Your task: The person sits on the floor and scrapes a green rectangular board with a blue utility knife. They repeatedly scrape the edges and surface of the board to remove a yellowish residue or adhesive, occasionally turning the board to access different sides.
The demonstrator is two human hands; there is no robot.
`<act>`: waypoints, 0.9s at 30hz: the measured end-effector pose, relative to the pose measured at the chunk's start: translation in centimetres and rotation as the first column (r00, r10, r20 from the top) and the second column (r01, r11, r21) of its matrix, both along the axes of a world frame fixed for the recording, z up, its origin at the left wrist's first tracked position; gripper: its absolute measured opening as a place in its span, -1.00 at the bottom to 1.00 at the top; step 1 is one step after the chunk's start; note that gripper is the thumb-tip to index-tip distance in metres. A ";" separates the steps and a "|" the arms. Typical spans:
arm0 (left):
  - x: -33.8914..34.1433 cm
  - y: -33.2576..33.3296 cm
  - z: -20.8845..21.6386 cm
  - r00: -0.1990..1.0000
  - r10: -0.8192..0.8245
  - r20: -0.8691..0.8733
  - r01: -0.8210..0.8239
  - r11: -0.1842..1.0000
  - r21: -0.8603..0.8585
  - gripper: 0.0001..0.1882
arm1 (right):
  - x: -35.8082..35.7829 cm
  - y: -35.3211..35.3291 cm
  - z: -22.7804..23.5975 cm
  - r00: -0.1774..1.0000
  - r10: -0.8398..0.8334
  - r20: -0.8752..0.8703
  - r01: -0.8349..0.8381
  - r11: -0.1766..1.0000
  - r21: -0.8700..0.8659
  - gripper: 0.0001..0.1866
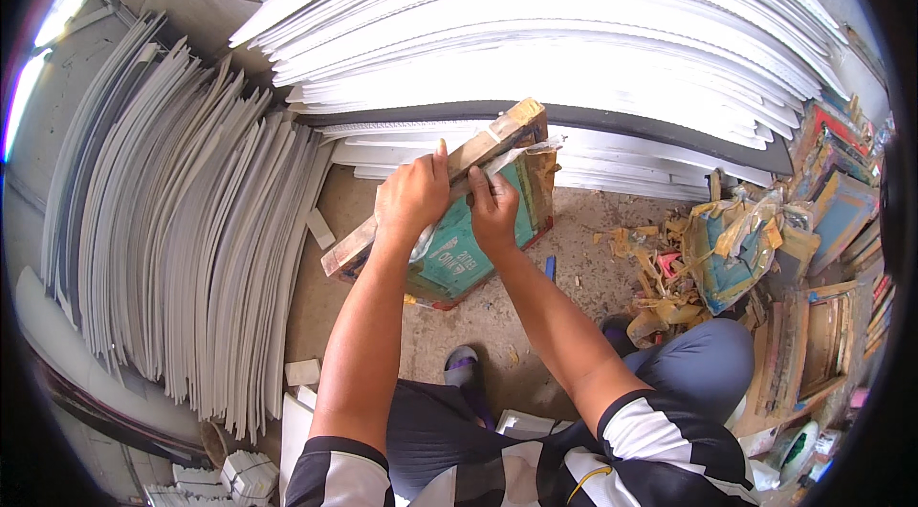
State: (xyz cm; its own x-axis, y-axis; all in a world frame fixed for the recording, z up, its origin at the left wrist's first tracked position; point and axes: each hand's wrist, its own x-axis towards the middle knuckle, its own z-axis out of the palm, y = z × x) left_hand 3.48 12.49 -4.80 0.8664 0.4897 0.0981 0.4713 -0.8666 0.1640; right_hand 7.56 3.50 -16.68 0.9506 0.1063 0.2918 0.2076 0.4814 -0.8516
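Note:
A wooden screen-printing frame (352, 247) with green mesh (459, 253) stands tilted on the floor in front of me, its bare wood edge turned up. My left hand (413, 193) is closed over that upper edge, fingers wrapped round the wood with the thumb up. Along the inner side of the edge runs a loose, crumpled strip of greyish tape (521, 153). My right hand (494, 210) is closed on this strip, thumb pressed to it close to the wood; its other fingers are partly hidden. Pale marks show on the mesh.
Tall stacks of white sheets (535, 48) lie ahead, with grey-white sheets (182, 220) standing on the left. Torn tape scraps (655, 292) and a tape-covered frame (732, 253) are heaped on the right, beside more frames (813, 354). A blue piece (551, 268) lies on the floor.

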 end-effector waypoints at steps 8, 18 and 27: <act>0.9 2.5 -1.6 1.000 -0.011 -0.009 0.011 0.998 0.055 -0.32 | 0.4 1.5 -0.3 0.999 -0.032 0.000 0.032 0.999 0.025 -0.60; 0.4 0.2 -0.1 0.996 0.076 -0.039 -0.076 0.997 0.005 -0.32 | -1.4 1.5 0.3 0.968 0.084 -0.237 -0.029 0.974 0.226 -0.67; 0.0 -0.6 0.4 0.997 0.076 -0.013 -0.076 0.997 0.024 -0.31 | 0.2 -1.8 4.7 0.971 -0.078 -0.225 0.019 0.967 -0.253 -0.44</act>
State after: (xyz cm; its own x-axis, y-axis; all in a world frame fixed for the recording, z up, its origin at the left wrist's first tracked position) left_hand 3.45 11.90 -4.44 0.8279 0.5521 0.0987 0.5382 -0.8316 0.1370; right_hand 7.74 1.69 -12.00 0.9945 0.0995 0.0340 0.0087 0.2440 -0.9697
